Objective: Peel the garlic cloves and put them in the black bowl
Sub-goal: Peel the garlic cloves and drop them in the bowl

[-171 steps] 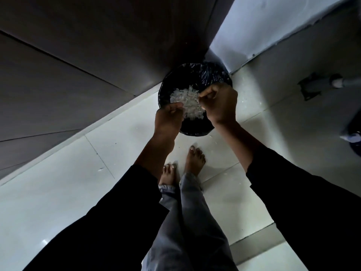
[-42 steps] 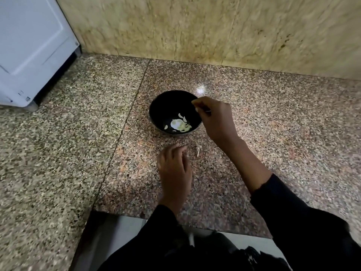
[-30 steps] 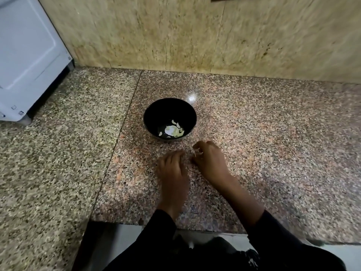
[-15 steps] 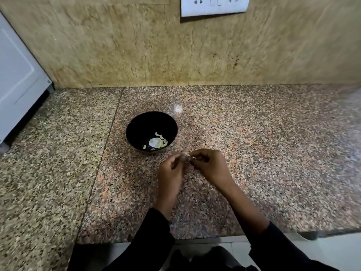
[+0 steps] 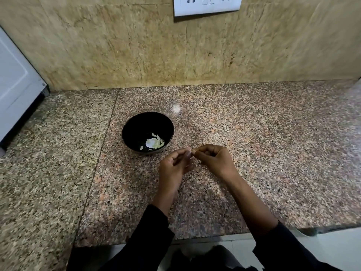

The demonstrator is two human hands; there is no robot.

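Observation:
The black bowl (image 5: 132,128) stands on the granite counter (image 5: 254,153) with several pale peeled garlic cloves (image 5: 154,143) at its bottom. Just right of the bowl and nearer to me, my left hand (image 5: 173,167) and my right hand (image 5: 213,159) meet fingertip to fingertip above the counter. Between them they pinch a small garlic clove (image 5: 189,153), mostly hidden by the fingers. Both hands have curled fingers.
A stone-tiled wall rises behind the counter with a white socket plate (image 5: 207,5) at the top. A white appliance (image 5: 17,85) stands at the far left. The counter's front edge (image 5: 195,238) runs below my forearms, with floor beyond it.
My right hand left the bowl and picked a clove off the counter; both hands then rose and joined on it. The camera tilted upward, bringing the socket plate into view.

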